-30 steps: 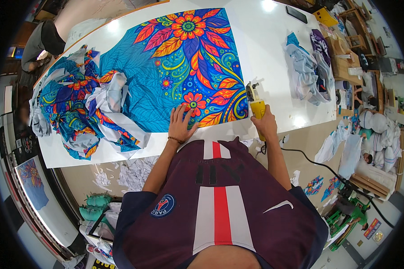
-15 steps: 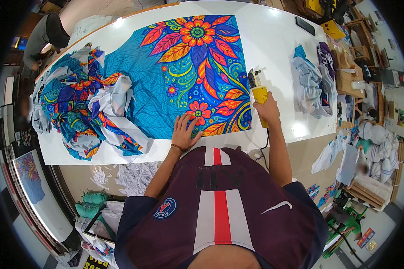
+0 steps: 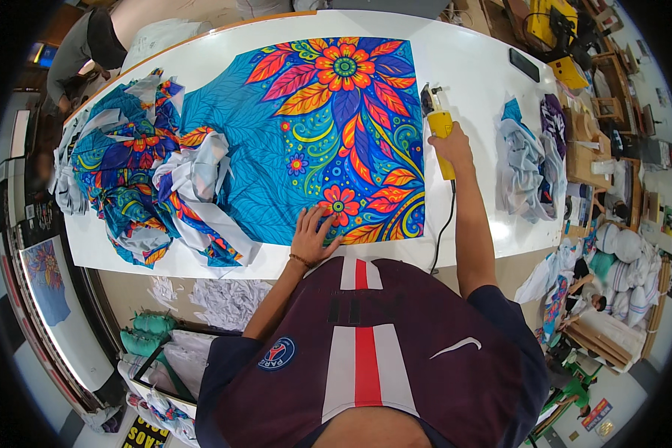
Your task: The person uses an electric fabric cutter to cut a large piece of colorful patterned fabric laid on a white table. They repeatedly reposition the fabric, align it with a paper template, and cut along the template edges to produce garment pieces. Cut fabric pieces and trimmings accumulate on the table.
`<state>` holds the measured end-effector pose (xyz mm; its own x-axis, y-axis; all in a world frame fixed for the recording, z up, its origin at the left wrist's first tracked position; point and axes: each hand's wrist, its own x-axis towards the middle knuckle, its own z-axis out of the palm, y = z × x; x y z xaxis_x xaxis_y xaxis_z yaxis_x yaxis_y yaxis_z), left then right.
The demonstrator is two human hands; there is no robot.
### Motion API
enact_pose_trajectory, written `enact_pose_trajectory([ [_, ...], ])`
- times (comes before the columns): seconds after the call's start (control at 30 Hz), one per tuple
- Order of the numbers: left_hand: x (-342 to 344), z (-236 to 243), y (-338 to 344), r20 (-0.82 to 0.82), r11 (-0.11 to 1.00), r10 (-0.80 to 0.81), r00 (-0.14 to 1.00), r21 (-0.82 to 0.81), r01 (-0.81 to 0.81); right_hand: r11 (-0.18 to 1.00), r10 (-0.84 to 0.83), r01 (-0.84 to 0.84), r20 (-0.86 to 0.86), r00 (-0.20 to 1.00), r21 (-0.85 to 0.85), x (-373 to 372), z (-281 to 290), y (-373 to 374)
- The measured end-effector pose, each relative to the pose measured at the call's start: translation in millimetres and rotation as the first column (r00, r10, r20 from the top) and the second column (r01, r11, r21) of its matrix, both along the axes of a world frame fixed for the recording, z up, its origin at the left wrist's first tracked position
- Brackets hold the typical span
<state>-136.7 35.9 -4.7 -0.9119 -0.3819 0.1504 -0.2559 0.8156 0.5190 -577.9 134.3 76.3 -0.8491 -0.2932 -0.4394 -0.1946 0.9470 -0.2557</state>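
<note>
A turquoise printed fabric panel [image 3: 254, 142] with orange, red and blue flowers lies flat on the white table. Its near edge is under my left hand [image 3: 313, 236], which rests palm down with fingers spread by a red flower. My right hand [image 3: 452, 146] is wrapped around the yellow body of an electric cloth cutter [image 3: 441, 125]. The cutter's metal head points away from me, just beside the panel's right edge. A black cord trails from its rear toward my body.
Crumpled printed fabric [image 3: 138, 160] is heaped at the table's left. Grey and purple scraps [image 3: 526, 160] lie at the right, with a black phone [image 3: 524, 65] beyond them. White cuttings [image 3: 230, 301] cover part of the floor below the near edge. Another person [image 3: 82, 56] bends at the far left.
My right hand has moved the cutter farther away along the panel's right edge. My left hand stays on the fabric. The whole view has shifted slightly.
</note>
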Motion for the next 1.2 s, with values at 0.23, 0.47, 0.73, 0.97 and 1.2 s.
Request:
enact_pose_trajectory([
  [0.23, -1, 1, 0, 0.002, 0.999, 0.012, 1.0, 0.039, -0.012, 0.999, 0.029, -0.029, -0.008, 1.0, -0.027, -53, -6, -51],
  [0.47, -1, -3, 0, -0.004, 0.999, 0.02, 1.0, 0.034, -0.019, 0.998, 0.05, -0.05, -0.019, 0.999, -0.035, -107, -14, -102],
  [0.73, -4, 2, -1, -0.003, 1.0, 0.029, 1.0, 0.013, -0.029, 0.995, 0.061, -0.064, -0.05, 0.997, -0.077, -151, -21, -147],
  [0.97, -23, 5, -18, -0.014, 0.965, 0.25, 0.968, -0.079, -0.25, 0.889, 0.067, -0.078, -0.042, 0.997, -0.452, -170, -53, -122],
  [1.2, -96, 33, -105, 0.176, 0.702, 0.703, 0.689, -0.017, -0.712, 0.622, 0.091, 0.206, 0.331, 0.939, -0.755, -64, -36, 14],
])
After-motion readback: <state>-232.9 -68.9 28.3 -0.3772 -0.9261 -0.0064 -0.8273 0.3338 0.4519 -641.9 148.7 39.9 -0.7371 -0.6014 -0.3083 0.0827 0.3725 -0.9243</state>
